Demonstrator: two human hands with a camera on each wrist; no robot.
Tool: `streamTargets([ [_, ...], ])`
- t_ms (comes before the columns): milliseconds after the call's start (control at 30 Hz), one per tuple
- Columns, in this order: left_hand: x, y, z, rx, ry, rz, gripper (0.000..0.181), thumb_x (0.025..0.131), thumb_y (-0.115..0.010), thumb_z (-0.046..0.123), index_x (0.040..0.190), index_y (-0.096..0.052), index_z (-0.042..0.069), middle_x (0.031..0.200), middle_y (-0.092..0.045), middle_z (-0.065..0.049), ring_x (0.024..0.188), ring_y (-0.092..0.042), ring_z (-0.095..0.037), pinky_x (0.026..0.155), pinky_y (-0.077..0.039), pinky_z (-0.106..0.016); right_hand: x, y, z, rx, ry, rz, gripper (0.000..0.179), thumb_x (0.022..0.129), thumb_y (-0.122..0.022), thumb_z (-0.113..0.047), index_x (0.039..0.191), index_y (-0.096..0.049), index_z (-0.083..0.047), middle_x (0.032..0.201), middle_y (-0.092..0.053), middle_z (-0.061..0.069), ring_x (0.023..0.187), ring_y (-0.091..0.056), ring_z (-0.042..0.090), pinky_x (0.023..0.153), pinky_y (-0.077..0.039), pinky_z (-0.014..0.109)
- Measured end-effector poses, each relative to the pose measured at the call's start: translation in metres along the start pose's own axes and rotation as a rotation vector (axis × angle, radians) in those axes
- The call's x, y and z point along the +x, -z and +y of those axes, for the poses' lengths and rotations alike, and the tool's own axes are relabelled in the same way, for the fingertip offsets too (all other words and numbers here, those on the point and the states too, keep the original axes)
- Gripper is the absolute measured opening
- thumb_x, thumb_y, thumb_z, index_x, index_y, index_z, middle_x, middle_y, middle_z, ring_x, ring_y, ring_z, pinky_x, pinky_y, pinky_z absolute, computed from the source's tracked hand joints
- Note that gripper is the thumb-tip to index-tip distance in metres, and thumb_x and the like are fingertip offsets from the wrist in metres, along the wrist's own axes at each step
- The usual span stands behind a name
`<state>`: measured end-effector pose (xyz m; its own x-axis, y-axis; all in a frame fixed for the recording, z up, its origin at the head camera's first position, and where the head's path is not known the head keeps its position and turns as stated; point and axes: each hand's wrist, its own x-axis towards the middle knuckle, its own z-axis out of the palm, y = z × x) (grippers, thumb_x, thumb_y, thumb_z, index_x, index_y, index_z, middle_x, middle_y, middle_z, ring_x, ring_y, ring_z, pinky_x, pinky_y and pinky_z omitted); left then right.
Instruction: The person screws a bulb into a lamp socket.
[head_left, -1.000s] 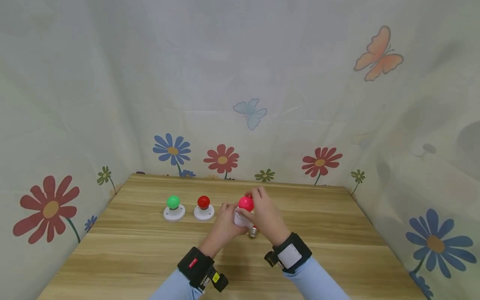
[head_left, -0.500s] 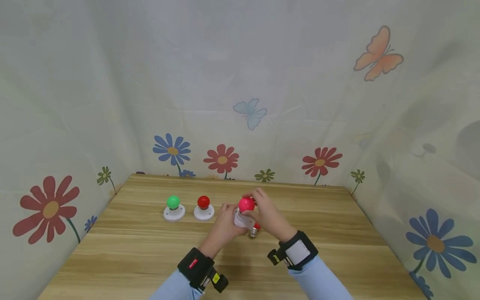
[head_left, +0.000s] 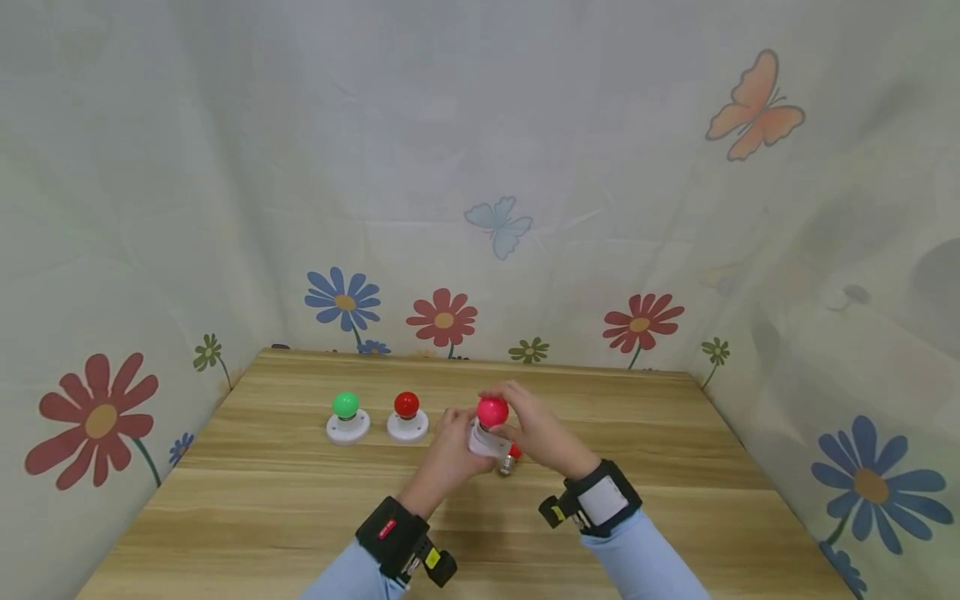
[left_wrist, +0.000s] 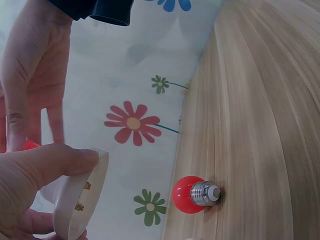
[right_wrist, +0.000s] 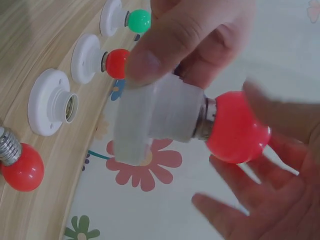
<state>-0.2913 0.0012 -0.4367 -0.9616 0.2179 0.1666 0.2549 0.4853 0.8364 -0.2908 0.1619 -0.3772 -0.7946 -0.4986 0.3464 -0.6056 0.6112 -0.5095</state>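
Observation:
My left hand grips a white lamp holder above the table, thumb on its round base. The brass contacts under that base show in the left wrist view. A pinkish-red light bulb sits in the holder's socket, with part of its metal screw cap visible at the socket's mouth. Around the glass is my right hand, thumb at one side and a fingertip at the other. Its other fingers are spread apart in the right wrist view. A loose red bulb lies on the table below the hands.
On the wooden table, a green bulb and a red bulb stand in white holders to the left. A bare white holder shows in the right wrist view. A flowered cloth hangs behind.
My right wrist has swung slightly right and its fingers have shifted left over the bulb's top. The left hand and lamp holder have stayed nearly in place.

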Motion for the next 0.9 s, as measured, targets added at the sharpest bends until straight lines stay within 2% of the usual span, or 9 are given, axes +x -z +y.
streamTargets([
  [167,0.001,0.002,0.002,0.017,0.004,0.005,0.071,0.074,-0.084,0.018,0.135,-0.051,0.004,0.125,-0.049,-0.014,0.110,-0.047,-0.028,0.088,-0.055,-0.045,0.000,-0.006,-0.002,-0.119,-0.090,0.058,0.068,0.077,-0.082,-0.028,0.132,-0.049,-0.007,0.122,-0.053,0.009,0.106,-0.059,0.021,0.092,-0.054,0.037],
  [267,0.001,0.003,0.004,0.023,0.011,0.002,0.070,0.074,-0.084,0.017,0.135,-0.051,0.005,0.124,-0.049,-0.014,0.111,-0.047,-0.028,0.087,-0.055,-0.046,0.000,-0.009,-0.003,-0.199,-0.109,0.112,0.066,0.075,-0.083,-0.033,0.126,-0.052,-0.006,0.116,-0.053,0.008,0.101,-0.059,0.019,0.088,-0.056,0.035],
  [333,0.001,0.003,0.005,0.019,0.019,0.002,0.071,0.073,-0.084,0.015,0.135,-0.051,0.005,0.124,-0.049,-0.013,0.111,-0.047,-0.028,0.088,-0.054,-0.046,0.001,-0.010,-0.003,-0.216,-0.114,0.141,0.062,0.074,-0.083,-0.033,0.122,-0.055,-0.006,0.113,-0.054,0.008,0.097,-0.059,0.018,0.085,-0.057,0.033],
  [467,0.000,0.002,0.005,0.014,0.028,0.004,0.072,0.072,-0.085,0.012,0.135,-0.051,0.004,0.123,-0.049,-0.013,0.112,-0.048,-0.029,0.088,-0.054,-0.048,0.002,-0.010,-0.004,-0.207,-0.122,0.152,0.058,0.074,-0.083,-0.031,0.119,-0.057,-0.007,0.109,-0.057,0.005,0.090,-0.058,0.017,0.080,-0.058,0.030],
  [600,0.000,0.002,0.005,0.011,0.031,0.006,0.072,0.072,-0.085,0.012,0.135,-0.051,0.004,0.123,-0.049,-0.013,0.112,-0.048,-0.030,0.088,-0.055,-0.048,0.002,-0.008,-0.004,-0.191,-0.114,0.130,0.056,0.075,-0.083,-0.026,0.122,-0.059,-0.007,0.110,-0.061,0.005,0.091,-0.060,0.017,0.080,-0.057,0.030],
  [900,0.001,0.002,0.003,-0.009,0.020,0.002,0.070,0.072,-0.085,0.013,0.133,-0.051,0.004,0.123,-0.049,-0.012,0.110,-0.047,-0.027,0.090,-0.052,-0.046,0.001,0.002,-0.005,-0.059,-0.025,0.020,0.057,0.082,-0.074,-0.005,0.135,-0.053,-0.004,0.125,-0.062,0.013,0.112,-0.062,0.028,0.094,-0.052,0.043],
])
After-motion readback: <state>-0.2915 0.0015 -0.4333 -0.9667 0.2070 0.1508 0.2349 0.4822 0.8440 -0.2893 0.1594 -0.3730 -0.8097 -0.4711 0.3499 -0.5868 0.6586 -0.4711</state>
